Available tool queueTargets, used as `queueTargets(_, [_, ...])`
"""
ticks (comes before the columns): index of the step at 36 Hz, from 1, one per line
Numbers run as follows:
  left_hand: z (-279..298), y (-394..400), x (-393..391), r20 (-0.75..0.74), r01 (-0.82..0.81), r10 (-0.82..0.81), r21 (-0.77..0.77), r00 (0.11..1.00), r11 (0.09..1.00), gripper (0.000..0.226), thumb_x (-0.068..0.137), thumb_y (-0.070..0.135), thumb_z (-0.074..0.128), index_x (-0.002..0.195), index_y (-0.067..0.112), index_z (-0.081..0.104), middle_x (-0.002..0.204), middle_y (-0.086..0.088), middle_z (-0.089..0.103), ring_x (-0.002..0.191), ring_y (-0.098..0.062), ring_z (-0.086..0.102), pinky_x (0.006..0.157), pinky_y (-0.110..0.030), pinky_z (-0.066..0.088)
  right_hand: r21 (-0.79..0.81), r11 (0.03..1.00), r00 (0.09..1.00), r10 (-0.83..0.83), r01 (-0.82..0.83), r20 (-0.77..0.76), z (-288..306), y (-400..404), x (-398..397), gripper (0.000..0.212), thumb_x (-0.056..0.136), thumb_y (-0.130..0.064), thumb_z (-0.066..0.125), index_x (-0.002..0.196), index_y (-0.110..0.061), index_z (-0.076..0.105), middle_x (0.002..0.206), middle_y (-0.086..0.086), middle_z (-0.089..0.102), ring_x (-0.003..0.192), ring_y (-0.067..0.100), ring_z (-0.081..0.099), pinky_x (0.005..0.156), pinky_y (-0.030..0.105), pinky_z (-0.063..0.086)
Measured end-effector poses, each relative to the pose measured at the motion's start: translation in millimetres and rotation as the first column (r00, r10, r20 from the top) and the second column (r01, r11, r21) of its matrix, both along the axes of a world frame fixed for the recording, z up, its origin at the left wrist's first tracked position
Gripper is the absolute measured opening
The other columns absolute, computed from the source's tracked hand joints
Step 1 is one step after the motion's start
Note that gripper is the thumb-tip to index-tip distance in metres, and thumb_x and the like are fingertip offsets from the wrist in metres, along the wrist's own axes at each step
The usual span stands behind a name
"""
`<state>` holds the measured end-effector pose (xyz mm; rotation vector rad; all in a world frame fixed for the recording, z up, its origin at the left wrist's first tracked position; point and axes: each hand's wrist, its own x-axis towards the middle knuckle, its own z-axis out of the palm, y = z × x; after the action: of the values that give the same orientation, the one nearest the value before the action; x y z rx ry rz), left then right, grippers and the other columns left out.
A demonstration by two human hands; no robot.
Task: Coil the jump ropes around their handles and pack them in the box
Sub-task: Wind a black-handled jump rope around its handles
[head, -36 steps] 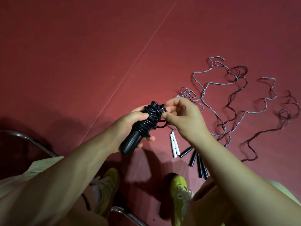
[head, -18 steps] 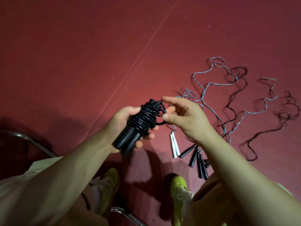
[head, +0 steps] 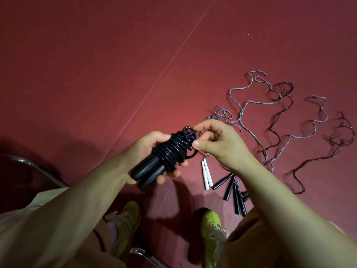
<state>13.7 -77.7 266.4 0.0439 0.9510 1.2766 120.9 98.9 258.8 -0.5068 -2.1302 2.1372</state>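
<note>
Left hand (head: 146,151) gripping, right hand (head: 218,144) pinching, forearms converging

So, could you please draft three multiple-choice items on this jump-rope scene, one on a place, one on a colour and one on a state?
1. Where do the white handles lie?
A. On the red floor, beside the loose black handles
B. In the left hand
C. On a shoe

2. What colour is the rope coiled on the held handles?
A. White
B. Black
C. Yellow

3. What state is the grey rope in?
A. Coiled round its handles
B. Packed away
C. Spread loose on the floor

Answers:
1 A: the white pair rests on the floor just left of the black ones.
2 B: the coiled rope gripped by the left hand is glossy black, and the right hand pinches its end.
3 C: it snakes uncoiled across the floor.
</note>
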Motion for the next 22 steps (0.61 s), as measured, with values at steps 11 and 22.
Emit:
queueTargets(11, [-1.9, 3.4, 3.3, -0.003, 0.053, -0.053, -0.054, 0.999, 0.997, 0.049, 0.069, 0.038, 0.054, 0.103, 0.005, 0.067, 0.089, -0.018, 0.068, 0.059, -0.027, 0.066, 0.034, -0.024, 0.046, -0.067, 0.998, 0.998, 0.005, 0.0, 0.07, -1.5, -1.1, 0.7, 0.021, 0.073, -0.033, 0.07, 0.07, -0.018, 0.055, 0.06, 0.002, 0.047, 0.054, 0.01, 0.042, 0.053, 0.021, 0.038])
queueTargets(22, [1.6, 14.5, 10.8, -0.08, 0.02, -0.027, -0.092, 0.996, 0.996, 0.053, 0.071, 0.04, 0.048, 0.105, 0.003, 0.062, 0.085, -0.015, 0.067, 0.059, -0.025, 0.064, 0.034, -0.021, 0.042, -0.088, 0.905, 0.908, -0.409, 0.417, 0.096, 0.7, -2.6, -5.0, 0.041, 0.091, -0.014, 0.063, 0.058, -0.018, 0.04, 0.052, -0.004, 0.029, 0.043, 0.007, 0.026, 0.05, 0.026, 0.023])
